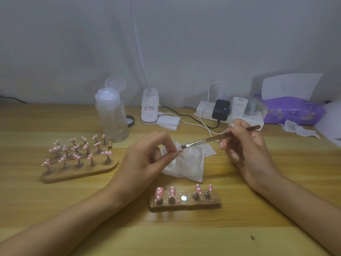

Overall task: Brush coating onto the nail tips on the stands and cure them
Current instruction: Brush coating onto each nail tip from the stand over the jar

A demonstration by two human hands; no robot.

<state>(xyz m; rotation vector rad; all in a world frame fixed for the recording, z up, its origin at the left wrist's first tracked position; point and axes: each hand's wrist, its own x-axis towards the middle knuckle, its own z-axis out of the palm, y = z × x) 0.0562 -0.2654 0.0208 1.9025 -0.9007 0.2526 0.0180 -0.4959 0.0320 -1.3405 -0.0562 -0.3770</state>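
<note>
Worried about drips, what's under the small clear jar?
A crumpled white tissue lies under the jar, on the wooden table. The left hand covers the tissue's left edge.

Just the one camera here, wide-angle, riding on the person's head. It faces forward and down over the wooden table (55, 209) toward the grey wall (73, 43) behind. It's close in, looking down on the left hand (145, 159) and right hand (247, 150) at mid-frame.
</note>
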